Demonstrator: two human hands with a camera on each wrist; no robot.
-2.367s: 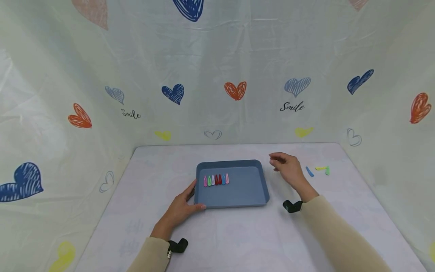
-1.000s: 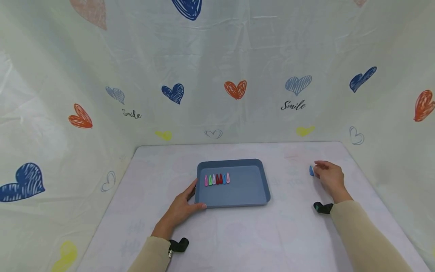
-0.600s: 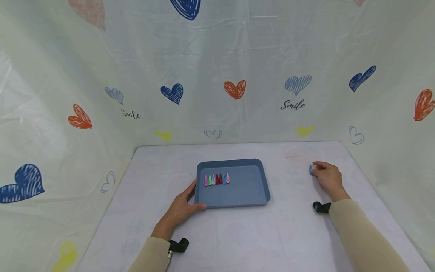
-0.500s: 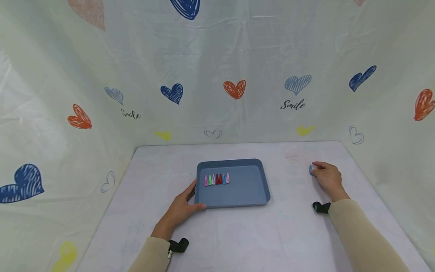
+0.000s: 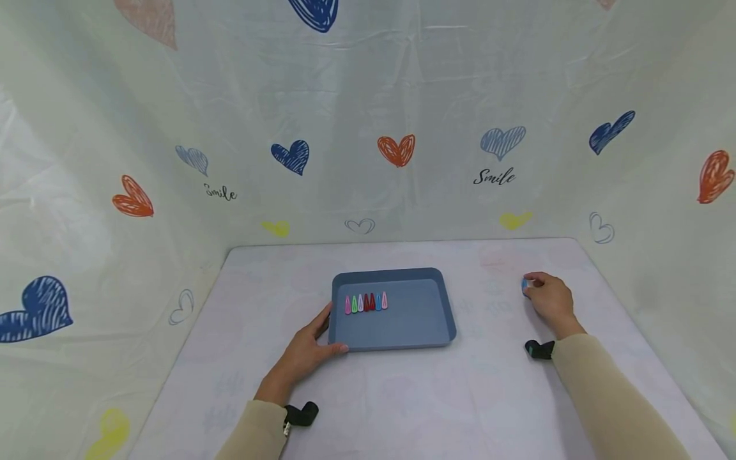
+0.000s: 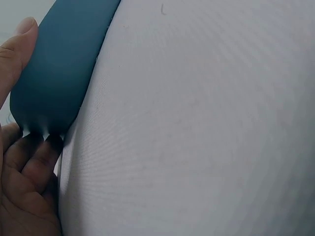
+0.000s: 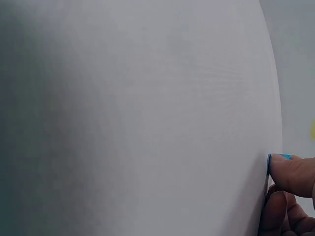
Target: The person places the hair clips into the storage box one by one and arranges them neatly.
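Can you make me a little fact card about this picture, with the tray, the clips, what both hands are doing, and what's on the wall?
Tray: blue-grey, on a white table
Clips in tray: seven in a row; left to right pink, green, pale, red, red, blue, pink
Left hand: holds the tray's near-left corner
Right hand: pinches a blue clip, right of the tray
Wall: hearts and the word "Smile"

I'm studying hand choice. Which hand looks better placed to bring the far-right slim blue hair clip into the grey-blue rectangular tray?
Right, most likely: the right hand pinches the slim blue hair clip, while the left hand, farther off, grips the left side of the grey-blue rectangular tray.
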